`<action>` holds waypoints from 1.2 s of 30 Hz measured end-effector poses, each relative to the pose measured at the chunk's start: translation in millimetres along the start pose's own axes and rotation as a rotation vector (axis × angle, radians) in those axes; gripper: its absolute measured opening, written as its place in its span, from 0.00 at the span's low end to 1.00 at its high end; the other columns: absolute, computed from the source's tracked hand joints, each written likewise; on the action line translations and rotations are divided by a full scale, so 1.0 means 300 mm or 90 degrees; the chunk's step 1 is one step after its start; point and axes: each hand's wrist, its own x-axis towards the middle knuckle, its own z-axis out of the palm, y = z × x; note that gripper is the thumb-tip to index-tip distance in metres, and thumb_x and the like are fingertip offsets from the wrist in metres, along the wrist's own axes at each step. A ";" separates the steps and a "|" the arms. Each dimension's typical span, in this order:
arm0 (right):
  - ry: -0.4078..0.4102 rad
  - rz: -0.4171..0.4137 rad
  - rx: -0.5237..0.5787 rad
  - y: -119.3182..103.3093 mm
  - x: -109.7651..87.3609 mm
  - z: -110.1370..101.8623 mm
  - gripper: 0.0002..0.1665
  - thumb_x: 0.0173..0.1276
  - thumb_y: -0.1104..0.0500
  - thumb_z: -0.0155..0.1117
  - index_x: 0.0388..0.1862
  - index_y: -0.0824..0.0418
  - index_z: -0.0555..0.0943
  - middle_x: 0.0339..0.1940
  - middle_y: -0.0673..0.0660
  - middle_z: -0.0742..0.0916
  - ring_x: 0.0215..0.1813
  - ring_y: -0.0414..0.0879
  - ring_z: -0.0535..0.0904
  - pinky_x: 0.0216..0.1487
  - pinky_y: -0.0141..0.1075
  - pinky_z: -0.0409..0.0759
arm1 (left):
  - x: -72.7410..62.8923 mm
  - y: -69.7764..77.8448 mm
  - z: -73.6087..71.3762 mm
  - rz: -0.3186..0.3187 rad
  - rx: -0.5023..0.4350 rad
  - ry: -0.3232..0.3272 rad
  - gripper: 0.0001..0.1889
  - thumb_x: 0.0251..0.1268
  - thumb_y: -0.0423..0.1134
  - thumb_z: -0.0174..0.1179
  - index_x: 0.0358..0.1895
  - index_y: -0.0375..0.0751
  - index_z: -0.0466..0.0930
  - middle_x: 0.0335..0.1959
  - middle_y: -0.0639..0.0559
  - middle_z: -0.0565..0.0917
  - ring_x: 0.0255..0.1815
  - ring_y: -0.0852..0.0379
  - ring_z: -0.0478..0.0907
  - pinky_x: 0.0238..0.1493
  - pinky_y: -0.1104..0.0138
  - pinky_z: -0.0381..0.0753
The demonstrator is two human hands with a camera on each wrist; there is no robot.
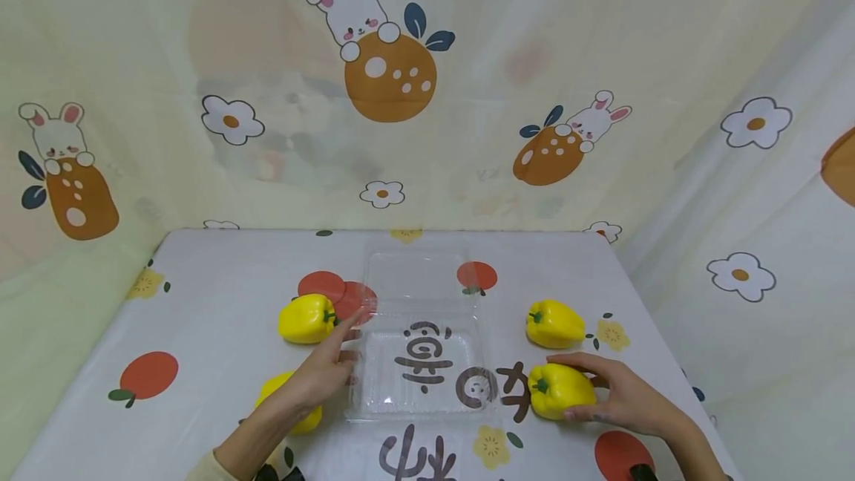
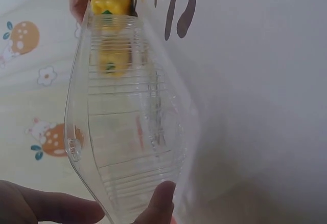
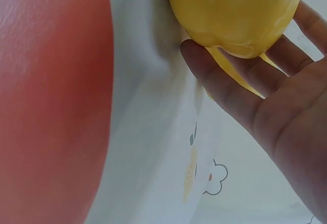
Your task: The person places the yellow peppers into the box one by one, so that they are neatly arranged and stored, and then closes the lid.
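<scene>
A clear plastic clamshell box (image 1: 419,410) lies opened out on the table, its lid half (image 1: 421,252) spread toward the back. My left hand (image 1: 329,366) is at the box's left side. In the left wrist view its two visible digits, fairly straight and apart, reach the box's edge (image 2: 84,175). My right hand (image 1: 624,392) grips a yellow bell pepper (image 1: 559,392) at the front right, fingers behind and thumb in front. Seen from the right wrist, the fingers (image 3: 225,81) lie against the pepper's (image 3: 235,14) underside and side.
Another yellow pepper (image 1: 553,324) lies just behind the gripped one. On the left sit a yellow pepper (image 1: 306,319) near the fingertips and one (image 1: 307,421) partly hidden under my left forearm. A printed white cloth (image 1: 220,303) covers the table; a patterned curtain (image 1: 467,169) hangs behind.
</scene>
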 end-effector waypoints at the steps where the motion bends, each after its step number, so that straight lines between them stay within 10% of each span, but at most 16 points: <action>1: -0.002 0.000 0.005 -0.001 0.001 0.000 0.41 0.63 0.48 0.81 0.73 0.56 0.78 0.69 0.57 0.86 0.59 0.25 0.77 0.54 0.30 0.85 | 0.000 -0.001 -0.001 0.000 0.001 0.001 0.43 0.71 0.19 0.49 0.87 0.53 0.53 0.80 0.34 0.64 0.69 0.36 0.74 0.59 0.54 0.88; 36: 0.016 0.031 0.114 0.058 0.010 0.017 0.42 0.62 0.55 0.81 0.74 0.60 0.76 0.68 0.51 0.85 0.59 0.29 0.79 0.62 0.23 0.79 | 0.002 -0.011 -0.004 -0.002 0.008 0.004 0.41 0.74 0.23 0.51 0.86 0.53 0.54 0.80 0.34 0.66 0.70 0.35 0.75 0.64 0.48 0.86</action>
